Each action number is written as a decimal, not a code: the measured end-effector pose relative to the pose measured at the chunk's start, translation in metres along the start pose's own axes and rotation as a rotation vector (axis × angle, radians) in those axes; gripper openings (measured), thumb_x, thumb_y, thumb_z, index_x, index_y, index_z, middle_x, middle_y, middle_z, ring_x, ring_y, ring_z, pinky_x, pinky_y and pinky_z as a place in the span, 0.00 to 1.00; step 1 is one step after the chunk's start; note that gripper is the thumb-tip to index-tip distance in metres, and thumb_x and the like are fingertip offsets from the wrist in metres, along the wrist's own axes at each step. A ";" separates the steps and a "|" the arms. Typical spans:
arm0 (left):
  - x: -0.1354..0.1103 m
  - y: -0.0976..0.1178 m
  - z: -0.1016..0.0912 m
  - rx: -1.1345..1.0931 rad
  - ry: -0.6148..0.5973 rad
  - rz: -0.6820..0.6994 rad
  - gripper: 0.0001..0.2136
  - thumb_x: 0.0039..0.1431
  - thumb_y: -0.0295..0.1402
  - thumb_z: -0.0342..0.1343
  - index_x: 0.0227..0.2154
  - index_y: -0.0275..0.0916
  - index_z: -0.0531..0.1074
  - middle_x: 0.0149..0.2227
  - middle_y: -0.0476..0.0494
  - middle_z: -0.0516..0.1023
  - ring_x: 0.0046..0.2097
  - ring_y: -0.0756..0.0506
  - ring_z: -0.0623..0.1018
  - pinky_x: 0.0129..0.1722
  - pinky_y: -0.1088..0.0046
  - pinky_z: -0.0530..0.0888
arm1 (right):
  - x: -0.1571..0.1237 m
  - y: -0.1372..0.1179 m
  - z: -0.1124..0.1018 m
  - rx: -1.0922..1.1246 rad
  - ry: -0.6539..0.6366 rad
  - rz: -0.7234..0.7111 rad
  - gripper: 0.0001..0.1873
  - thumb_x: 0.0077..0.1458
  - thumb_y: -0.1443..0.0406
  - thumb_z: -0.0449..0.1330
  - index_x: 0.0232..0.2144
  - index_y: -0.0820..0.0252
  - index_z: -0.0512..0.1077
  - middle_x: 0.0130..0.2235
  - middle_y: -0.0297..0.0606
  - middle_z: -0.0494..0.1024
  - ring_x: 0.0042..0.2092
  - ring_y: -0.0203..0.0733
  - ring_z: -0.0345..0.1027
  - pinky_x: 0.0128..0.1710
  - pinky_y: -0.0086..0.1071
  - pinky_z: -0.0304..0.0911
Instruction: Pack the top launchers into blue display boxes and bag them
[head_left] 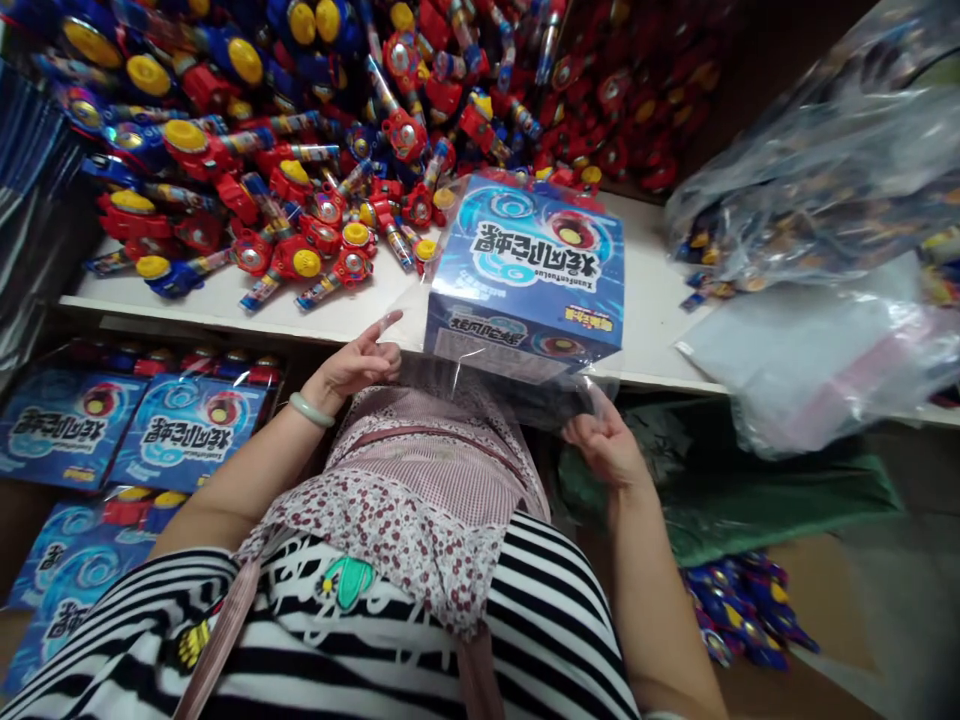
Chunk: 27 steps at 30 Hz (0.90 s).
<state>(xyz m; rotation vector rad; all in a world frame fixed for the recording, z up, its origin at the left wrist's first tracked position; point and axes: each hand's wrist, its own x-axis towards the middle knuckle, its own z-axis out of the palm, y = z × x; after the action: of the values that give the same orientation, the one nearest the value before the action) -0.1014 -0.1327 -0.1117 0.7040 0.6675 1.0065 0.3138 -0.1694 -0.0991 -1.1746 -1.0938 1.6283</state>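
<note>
Blue box (529, 270): sat on tabletop (652, 300) edge, centre of view, inside clear bag (517, 395).
Left hand (352, 368): at 8 o'clock of box, fingers curled, index tip on bag film; grasp could not be told.
Right hand (609, 447): at 5 o'clock of box, clenched on bag's lower edge.
Toy pile (300, 150): heaped at 11 o'clock on tabletop.
Packed boxes (187, 430): 8 o'clock, below tabletop.

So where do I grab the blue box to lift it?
By its left and right sides, one hand on each, coming from the near edge of the table. The box is wide and its near face sits at that edge, while toys crowd behind it. The clear bag over it looks slippery, so squeeze firmly.
</note>
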 end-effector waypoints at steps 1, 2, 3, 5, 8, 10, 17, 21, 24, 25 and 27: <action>0.002 0.004 -0.005 0.045 -0.004 0.002 0.43 0.41 0.28 0.72 0.63 0.47 0.64 0.22 0.58 0.64 0.25 0.53 0.68 0.28 0.76 0.66 | 0.003 0.001 -0.004 -0.029 -0.007 -0.004 0.42 0.39 0.58 0.72 0.58 0.41 0.66 0.18 0.18 0.56 0.22 0.31 0.48 0.28 0.31 0.53; 0.005 0.009 -0.010 0.097 -0.005 0.009 0.41 0.41 0.28 0.72 0.61 0.44 0.66 0.23 0.57 0.65 0.25 0.53 0.69 0.29 0.76 0.67 | 0.006 0.001 -0.008 -0.065 -0.012 -0.008 0.42 0.39 0.58 0.72 0.58 0.41 0.67 0.19 0.19 0.57 0.22 0.32 0.49 0.28 0.32 0.53; 0.006 0.015 -0.014 0.161 -0.004 0.017 0.38 0.41 0.29 0.72 0.59 0.41 0.69 0.23 0.56 0.67 0.26 0.52 0.70 0.29 0.75 0.68 | 0.009 0.001 -0.012 -0.102 -0.015 -0.011 0.41 0.40 0.58 0.72 0.58 0.41 0.67 0.19 0.19 0.57 0.23 0.32 0.49 0.27 0.32 0.53; 0.010 0.029 -0.022 0.306 0.001 0.032 0.31 0.43 0.29 0.72 0.53 0.37 0.73 0.24 0.53 0.71 0.27 0.52 0.71 0.29 0.75 0.70 | 0.014 0.001 -0.019 -0.160 -0.023 -0.020 0.40 0.41 0.57 0.72 0.57 0.41 0.68 0.19 0.20 0.58 0.23 0.33 0.50 0.27 0.33 0.54; 0.017 0.047 -0.029 0.497 0.000 0.037 0.21 0.45 0.30 0.71 0.45 0.35 0.76 0.26 0.51 0.72 0.27 0.52 0.72 0.29 0.76 0.70 | 0.020 0.002 -0.026 -0.212 -0.007 -0.047 0.38 0.40 0.58 0.73 0.55 0.41 0.70 0.19 0.21 0.59 0.24 0.34 0.53 0.28 0.34 0.58; 0.027 0.055 -0.032 0.594 -0.010 0.040 0.18 0.46 0.29 0.70 0.42 0.35 0.77 0.25 0.52 0.70 0.27 0.53 0.70 0.28 0.76 0.69 | 0.025 0.004 -0.029 -0.257 0.034 -0.063 0.37 0.38 0.59 0.74 0.53 0.43 0.72 0.20 0.22 0.61 0.24 0.34 0.56 0.27 0.32 0.59; 0.068 0.066 -0.036 0.882 -0.060 0.110 0.09 0.49 0.28 0.66 0.35 0.33 0.78 0.25 0.51 0.69 0.28 0.53 0.67 0.30 0.75 0.64 | 0.043 0.000 -0.040 -0.441 0.141 -0.103 0.22 0.34 0.58 0.74 0.35 0.51 0.78 0.24 0.26 0.71 0.25 0.35 0.64 0.28 0.32 0.67; 0.086 0.070 -0.033 1.036 -0.097 0.122 0.04 0.49 0.29 0.65 0.26 0.33 0.78 0.30 0.45 0.75 0.33 0.50 0.73 0.38 0.72 0.69 | 0.059 -0.013 -0.050 -0.667 0.109 -0.129 0.13 0.38 0.54 0.72 0.26 0.53 0.78 0.27 0.34 0.78 0.30 0.43 0.71 0.34 0.40 0.72; 0.098 0.068 -0.027 1.037 -0.083 0.163 0.06 0.47 0.29 0.66 0.20 0.33 0.76 0.35 0.43 0.76 0.37 0.50 0.74 0.45 0.71 0.70 | 0.077 -0.028 -0.053 -0.843 0.087 -0.215 0.11 0.43 0.54 0.68 0.24 0.54 0.78 0.31 0.38 0.80 0.35 0.48 0.74 0.41 0.45 0.73; 0.101 0.066 -0.024 1.028 -0.083 0.162 0.07 0.47 0.30 0.66 0.20 0.33 0.76 0.37 0.42 0.76 0.38 0.49 0.75 0.47 0.70 0.71 | 0.083 -0.033 -0.052 -0.890 0.075 -0.244 0.10 0.44 0.55 0.67 0.24 0.54 0.78 0.33 0.39 0.81 0.38 0.49 0.75 0.45 0.47 0.73; 0.106 0.061 -0.021 1.012 -0.078 0.144 0.08 0.47 0.34 0.67 0.22 0.34 0.77 0.38 0.42 0.78 0.39 0.48 0.75 0.48 0.69 0.71 | 0.095 -0.040 -0.048 -0.957 0.040 -0.271 0.08 0.45 0.59 0.65 0.27 0.55 0.79 0.41 0.42 0.82 0.46 0.52 0.76 0.52 0.48 0.71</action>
<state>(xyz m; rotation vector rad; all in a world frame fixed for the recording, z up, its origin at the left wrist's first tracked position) -0.1082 -0.0104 -0.0944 1.6802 1.0713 0.7182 0.3447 -0.0599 -0.0929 -1.5228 -2.0030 0.8382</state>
